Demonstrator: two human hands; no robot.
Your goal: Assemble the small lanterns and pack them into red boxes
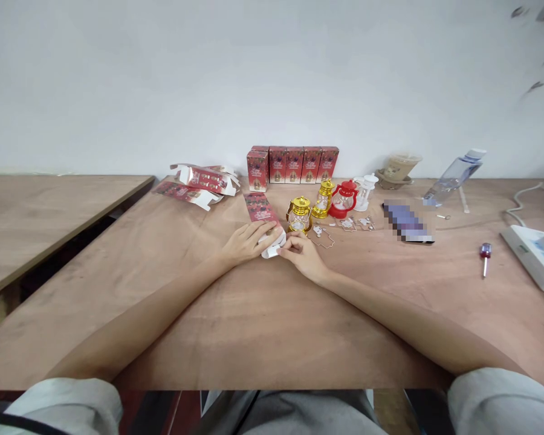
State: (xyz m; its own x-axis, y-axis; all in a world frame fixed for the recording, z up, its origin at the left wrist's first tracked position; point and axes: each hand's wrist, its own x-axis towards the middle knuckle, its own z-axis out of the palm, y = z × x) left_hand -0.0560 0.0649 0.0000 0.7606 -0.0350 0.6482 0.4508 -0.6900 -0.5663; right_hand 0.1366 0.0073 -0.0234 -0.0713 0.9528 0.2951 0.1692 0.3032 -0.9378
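A red printed cardboard box lies on the wooden table, its white flaps toward me. My left hand rests across the box's near part, holding it with the fingers. At the near end, my right hand pinches a white flap of the same box. Just beyond my right hand stands a gold mini lantern. Behind it to the right are a second gold lantern, a red lantern and a white lantern. A bent wire handle lies beside my right hand.
Flattened cartons are piled at the back left. Several upright red boxes line the wall. To the right are wire pieces, a phone, a cup, a tilted bottle, a screwdriver and a white tray.
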